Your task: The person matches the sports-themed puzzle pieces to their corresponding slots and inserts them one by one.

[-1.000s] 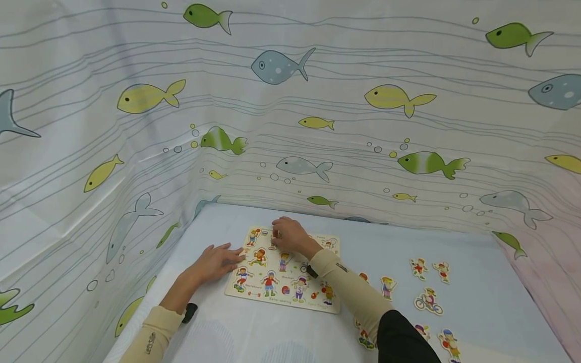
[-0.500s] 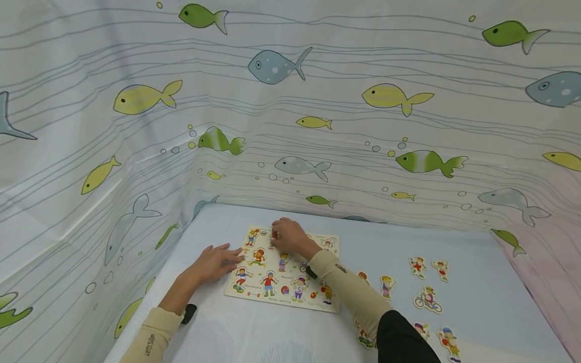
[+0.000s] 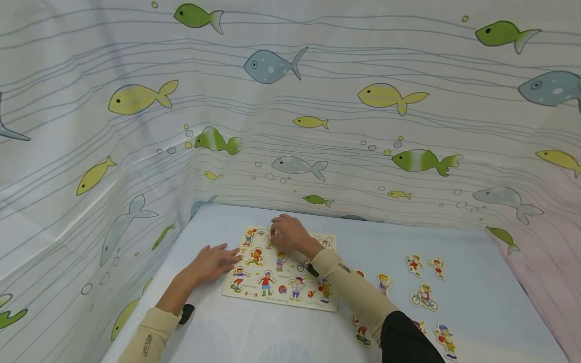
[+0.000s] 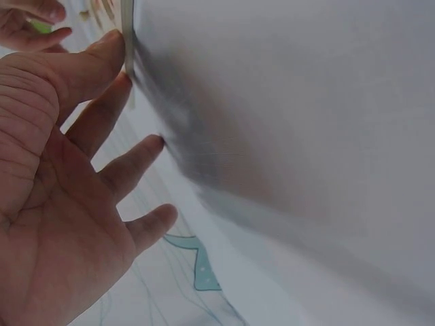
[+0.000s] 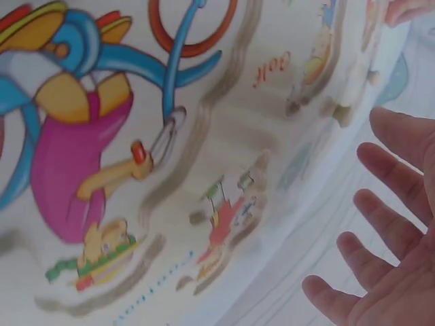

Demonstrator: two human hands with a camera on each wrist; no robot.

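A cream wooden puzzle board [image 3: 268, 263] with printed sports figures lies on the table. My left hand [image 3: 212, 263] rests at its left edge with fingers extended. In the left wrist view, the thumb [image 4: 102, 58] touches the board's rim, and the other fingers spread apart. Over the top row of the board is my right hand [image 3: 290, 234], near a small figure [image 3: 270, 242] partly covered by it. The right wrist view shows the right fingers [image 5: 387, 221] spread, with nothing between them, beside the "Golf" and "Football" spots. A large cyclist picture [image 5: 81, 156] fills that view's left side.
To the right lie several loose figure pieces, including a cyclist [image 3: 424, 296], a baseball player [image 3: 384, 285], a skateboarder [image 3: 361, 331] and a basketball player [image 3: 446, 341]. A fish-print curtain [image 3: 336, 141] surrounds the back and sides. My right forearm hides part of the table.
The head view has shifted slightly, so the scene sits a little further left. Both hands stay almost where they were on the board.
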